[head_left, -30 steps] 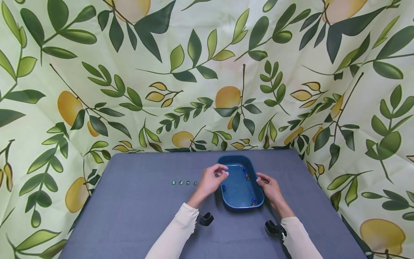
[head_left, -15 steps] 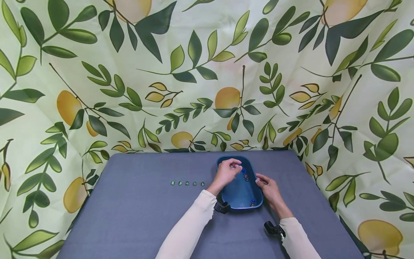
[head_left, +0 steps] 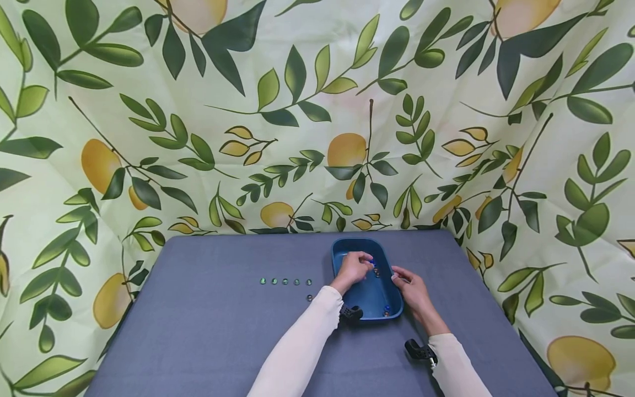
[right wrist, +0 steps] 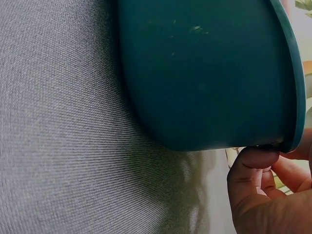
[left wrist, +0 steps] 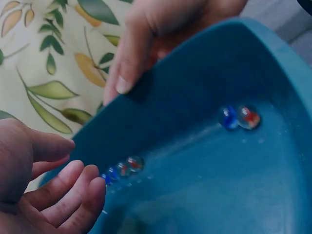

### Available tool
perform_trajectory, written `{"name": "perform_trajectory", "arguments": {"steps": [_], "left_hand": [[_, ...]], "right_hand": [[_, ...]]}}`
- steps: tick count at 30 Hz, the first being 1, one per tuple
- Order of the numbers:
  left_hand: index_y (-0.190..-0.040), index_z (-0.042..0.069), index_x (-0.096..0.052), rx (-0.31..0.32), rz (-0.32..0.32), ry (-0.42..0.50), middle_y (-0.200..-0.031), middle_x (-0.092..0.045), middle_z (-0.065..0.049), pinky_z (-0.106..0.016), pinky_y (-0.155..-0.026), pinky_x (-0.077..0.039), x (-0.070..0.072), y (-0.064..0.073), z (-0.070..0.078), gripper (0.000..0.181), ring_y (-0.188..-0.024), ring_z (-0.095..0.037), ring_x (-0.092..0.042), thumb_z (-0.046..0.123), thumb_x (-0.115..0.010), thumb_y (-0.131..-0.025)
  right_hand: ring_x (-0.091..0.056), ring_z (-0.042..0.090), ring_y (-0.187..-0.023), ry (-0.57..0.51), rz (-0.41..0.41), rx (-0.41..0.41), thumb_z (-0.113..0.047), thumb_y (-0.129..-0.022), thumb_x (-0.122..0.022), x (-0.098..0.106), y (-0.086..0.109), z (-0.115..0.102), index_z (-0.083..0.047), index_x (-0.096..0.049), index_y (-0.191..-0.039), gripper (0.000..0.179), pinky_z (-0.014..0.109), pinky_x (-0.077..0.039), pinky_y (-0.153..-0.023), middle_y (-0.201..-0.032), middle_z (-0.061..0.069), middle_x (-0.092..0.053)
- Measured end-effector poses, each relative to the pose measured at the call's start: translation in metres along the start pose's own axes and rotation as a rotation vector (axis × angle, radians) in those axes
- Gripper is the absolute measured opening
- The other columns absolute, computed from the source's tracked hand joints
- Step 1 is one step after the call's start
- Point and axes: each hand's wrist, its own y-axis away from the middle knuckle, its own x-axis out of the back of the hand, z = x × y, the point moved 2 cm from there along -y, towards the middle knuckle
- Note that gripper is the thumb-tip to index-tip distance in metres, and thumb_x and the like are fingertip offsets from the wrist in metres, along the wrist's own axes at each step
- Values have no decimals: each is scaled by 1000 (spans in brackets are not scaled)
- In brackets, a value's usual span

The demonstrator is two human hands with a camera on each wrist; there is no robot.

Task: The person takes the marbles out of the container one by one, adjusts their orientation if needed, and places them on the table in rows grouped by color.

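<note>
A blue plastic bin point(head_left: 364, 300) with rounded corners stands on the table, right of centre. My left hand point(head_left: 354, 267) is inside it, fingers loosely bent near a row of blue and reddish glass marbles point(left wrist: 134, 164) along the right wall. In the left wrist view, a gap shows between thumb and fingers, with nothing seen held. Two more marbles, a blue one point(left wrist: 228, 117) and a red-and-clear one point(left wrist: 249, 117), lie at the bin's near end. My right hand point(head_left: 413, 289) pinches the bin's right rim, its thumb point(right wrist: 261, 157) against the outer wall. My left forearm hides the bin's near-left part.
Left of the bin, several green marbles point(head_left: 285, 282) form a straight row on the grey tablecloth point(head_left: 208, 325). One darker marble point(head_left: 310, 298) lies just below the row's right end. A leaf-and-fruit patterned curtain point(head_left: 297, 138) encloses the table's back and sides.
My left hand has moved right, from the bin's left rim to the marbles by its right wall. The green row's right end and the darker marble have come into sight. My right hand stays put.
</note>
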Motion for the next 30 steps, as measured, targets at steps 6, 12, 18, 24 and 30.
{"name": "perform_trajectory", "arguments": {"steps": [6, 12, 18, 24, 30], "left_hand": [[-110, 6, -72, 26, -6, 3, -87, -72, -3, -22, -54, -49, -6, 1, -9, 20, -62, -16, -62, 9, -67, -91], [-109, 9, -73, 38, -10, -32, -80, -70, -1, -20, -50, -46, -11, -1, -13, 19, -53, -10, -56, 8, -68, -90], [-107, 9, -74, 37, -28, -54, -76, -65, 0, -21, -48, -46, -14, -2, -14, 18, -48, -8, -52, 7, -67, -90], [-109, 7, -73, 48, -107, -69, -71, -66, -3, -25, -51, -53, -18, -3, -16, 22, -54, -10, -57, 5, -69, -87], [-109, 6, -72, 70, -126, -37, -65, -63, -4, -26, -50, -54, -24, -4, -19, 23, -59, -12, -60, 3, -70, -86]], "right_hand": [[-52, 26, -116, -6, -6, 1, -17, -102, -51, -1, -1, -1, -5, -51, -140, 40, 22, -47, -85, -129, 15, -54], [-52, 26, -115, -11, -15, 4, -18, -102, -51, -3, -2, -4, -6, -51, -140, 40, 21, -48, -83, -130, 15, -53], [-53, 22, -111, -29, -12, 13, -16, -102, -51, -3, -2, -6, -5, -52, -139, 39, 18, -48, -79, -127, 14, -54], [-53, 22, -112, -19, -14, 13, -18, -102, -51, -3, -2, -4, -5, -51, -140, 40, 19, -47, -80, -127, 14, -54], [-53, 22, -112, -16, -6, 15, -17, -102, -52, -3, -2, 0, -4, -52, -139, 39, 19, -46, -80, -125, 14, -54]]}}
